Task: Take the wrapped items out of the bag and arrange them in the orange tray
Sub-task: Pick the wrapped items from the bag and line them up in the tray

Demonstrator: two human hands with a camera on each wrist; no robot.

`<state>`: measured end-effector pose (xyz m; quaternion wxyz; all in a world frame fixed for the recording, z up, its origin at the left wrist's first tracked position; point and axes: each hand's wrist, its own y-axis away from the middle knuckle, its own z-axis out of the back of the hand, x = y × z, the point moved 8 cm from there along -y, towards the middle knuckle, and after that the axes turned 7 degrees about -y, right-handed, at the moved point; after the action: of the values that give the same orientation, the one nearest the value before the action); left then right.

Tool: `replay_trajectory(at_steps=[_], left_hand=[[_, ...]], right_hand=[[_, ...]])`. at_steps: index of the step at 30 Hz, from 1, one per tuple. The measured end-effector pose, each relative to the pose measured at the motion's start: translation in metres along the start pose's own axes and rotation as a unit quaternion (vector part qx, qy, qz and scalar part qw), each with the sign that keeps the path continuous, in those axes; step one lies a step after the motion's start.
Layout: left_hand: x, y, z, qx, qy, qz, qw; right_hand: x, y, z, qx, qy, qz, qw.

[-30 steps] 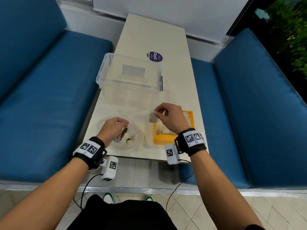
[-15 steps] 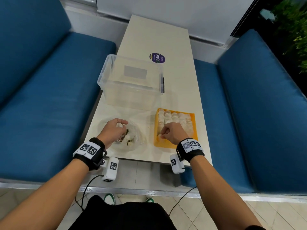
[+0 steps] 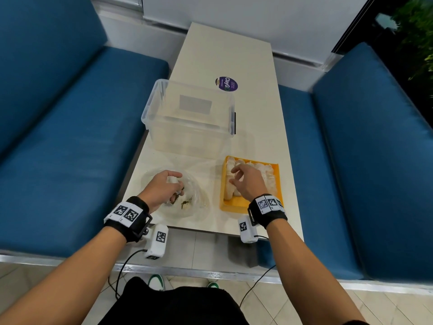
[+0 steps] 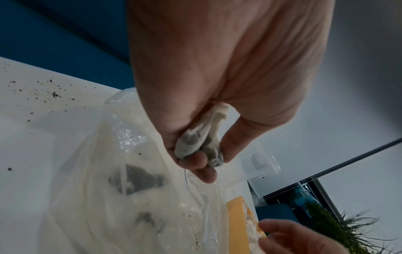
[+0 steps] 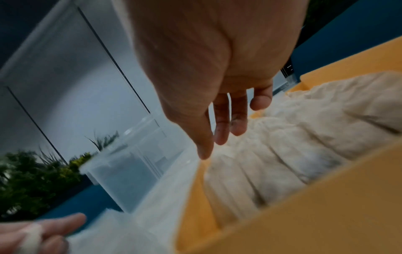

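A crumpled clear plastic bag (image 3: 187, 202) (image 4: 121, 180) lies on the near left of the table, with dark-flecked wrapped items showing through it. My left hand (image 3: 164, 188) (image 4: 202, 154) pinches one pale wrapped item (image 4: 195, 142) (image 3: 173, 180) just above the bag. The orange tray (image 3: 236, 204) (image 5: 315, 214) sits to the right, lined with several white wrapped items (image 3: 262, 170) (image 5: 293, 142). My right hand (image 3: 236, 177) (image 5: 219, 132) hovers over the tray's left side with loose, spread fingers and holds nothing.
A clear plastic tub (image 3: 189, 118) stands behind the bag and tray. A purple round sticker (image 3: 226, 83) marks the table (image 3: 257, 113) beyond it. Dark crumbs (image 4: 50, 92) dot the tabletop. Blue benches (image 3: 70, 137) flank both sides.
My right hand carried a wrapped item from above the bag down into the tray, released it, and now lifts off with open fingers. The left hand stayed at the bag, holding its item.
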<state>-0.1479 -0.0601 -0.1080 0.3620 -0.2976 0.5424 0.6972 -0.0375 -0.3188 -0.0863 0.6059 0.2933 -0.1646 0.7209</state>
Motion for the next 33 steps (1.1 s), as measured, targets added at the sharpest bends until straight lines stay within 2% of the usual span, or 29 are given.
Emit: replay_trajectory(at_steps=[4, 7, 11, 15, 23, 26, 33], left_hand=[[-0.003, -0.001, -0.006, 0.027, 0.073, 0.020, 0.997], [-0.008, -0.002, -0.010, 0.044, 0.138, 0.023, 0.989], [-0.013, 0.000, -0.011, 0.067, 0.070, 0.000, 0.995], [-0.014, 0.003, -0.008, 0.075, 0.036, -0.022, 0.996], [-0.016, 0.008, -0.003, 0.058, 0.100, -0.041, 0.992], [-0.019, 0.009, 0.000, 0.046, 0.079, -0.076, 0.993], [-0.024, 0.008, 0.005, 0.018, -0.018, -0.119, 0.993]], right_hand=[[0.042, 0.008, 0.006, -0.037, -0.078, 0.068, 0.994], [0.082, 0.021, -0.017, 0.016, -0.114, 0.121, 0.986], [0.109, 0.028, -0.052, 0.079, -0.129, 0.142, 0.978], [0.115, 0.025, -0.060, 0.080, -0.117, 0.134, 0.981], [0.106, 0.023, -0.047, 0.011, -0.226, 0.056, 0.972], [0.103, 0.023, -0.045, -0.003, -0.251, 0.033, 0.967], [0.110, 0.025, -0.040, 0.040, -0.254, 0.055, 0.965]])
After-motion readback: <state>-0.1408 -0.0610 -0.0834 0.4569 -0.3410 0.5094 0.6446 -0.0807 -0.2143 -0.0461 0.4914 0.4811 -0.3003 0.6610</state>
